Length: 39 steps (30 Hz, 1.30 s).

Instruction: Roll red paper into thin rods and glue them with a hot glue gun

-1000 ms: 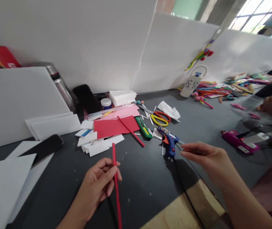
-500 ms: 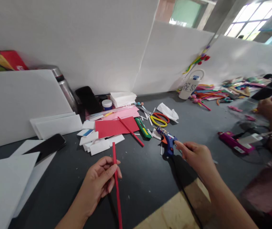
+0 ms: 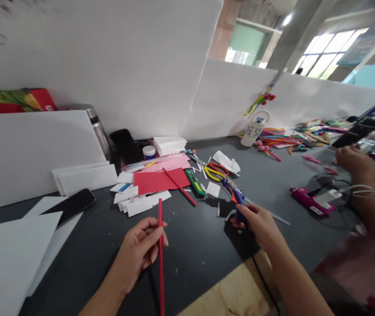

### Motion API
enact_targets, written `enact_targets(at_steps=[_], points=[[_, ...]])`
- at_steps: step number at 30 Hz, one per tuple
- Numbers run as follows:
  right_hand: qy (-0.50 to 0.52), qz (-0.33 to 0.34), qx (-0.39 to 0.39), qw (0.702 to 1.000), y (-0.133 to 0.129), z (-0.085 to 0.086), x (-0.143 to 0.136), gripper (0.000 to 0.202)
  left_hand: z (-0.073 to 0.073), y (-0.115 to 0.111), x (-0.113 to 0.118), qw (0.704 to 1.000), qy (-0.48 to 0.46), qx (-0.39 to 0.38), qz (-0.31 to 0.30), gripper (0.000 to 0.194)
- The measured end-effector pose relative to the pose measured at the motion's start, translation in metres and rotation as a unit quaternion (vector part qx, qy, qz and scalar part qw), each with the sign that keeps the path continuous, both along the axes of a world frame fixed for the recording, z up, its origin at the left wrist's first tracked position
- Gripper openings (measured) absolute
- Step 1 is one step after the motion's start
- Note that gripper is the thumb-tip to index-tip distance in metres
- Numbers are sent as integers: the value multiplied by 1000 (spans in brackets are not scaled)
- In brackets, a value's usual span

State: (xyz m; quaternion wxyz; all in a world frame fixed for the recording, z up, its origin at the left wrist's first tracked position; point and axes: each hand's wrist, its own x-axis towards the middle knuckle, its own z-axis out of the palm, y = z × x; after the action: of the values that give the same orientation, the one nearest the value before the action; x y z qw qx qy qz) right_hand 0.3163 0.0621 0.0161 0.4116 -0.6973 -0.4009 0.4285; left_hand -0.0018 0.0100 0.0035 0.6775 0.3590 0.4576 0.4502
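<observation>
Above dark tabletop [image 3: 190,241], red strip [image 3: 161,272] pinched between left fingers [image 3: 144,223], glue gun [image 3: 239,197] gripped in right fingers [image 3: 247,213]

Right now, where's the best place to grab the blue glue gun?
The glue gun is probably best held by its handle, from the near side, where the right hand grips: the handle points toward you, the front end away.

There are two red sticks [image 3: 161,259], one glue gun [image 3: 239,197], one cutter [image 3: 195,182] and one pair of scissors [image 3: 213,174].
</observation>
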Motion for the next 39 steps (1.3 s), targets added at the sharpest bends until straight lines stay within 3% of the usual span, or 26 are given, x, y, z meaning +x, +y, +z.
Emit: enact_targets(at_steps=[4,7,10,13,18,23,28,39], points=[[142,31,37,989,-12,11,-7,35,2,-1,0,1000,-10,5,9,34],[233,76,59,968,-12,28,-19,42,4,1,0,999,-11,18,33,34],[247,144,58,956,-5,48,-39,42,5,4,-1,997,-4,43,69,34],[252,188,71,947,6,57,-60,33,5,7,-3,993,-1,49,107,35],[293,190,61,935,12,40,-84,31,3,11,-4,992,-13,28,124,39],[335,196,-15,921,6,18,-90,37,1,11,-3,994,14,14,107,42],[374,227,-45,898,5,9,-95,33,2,9,-2,994,42,9,102,48],[259,322,-57,909,-3,5,-103,34,-2,10,-3,991,68,13,115,56]])
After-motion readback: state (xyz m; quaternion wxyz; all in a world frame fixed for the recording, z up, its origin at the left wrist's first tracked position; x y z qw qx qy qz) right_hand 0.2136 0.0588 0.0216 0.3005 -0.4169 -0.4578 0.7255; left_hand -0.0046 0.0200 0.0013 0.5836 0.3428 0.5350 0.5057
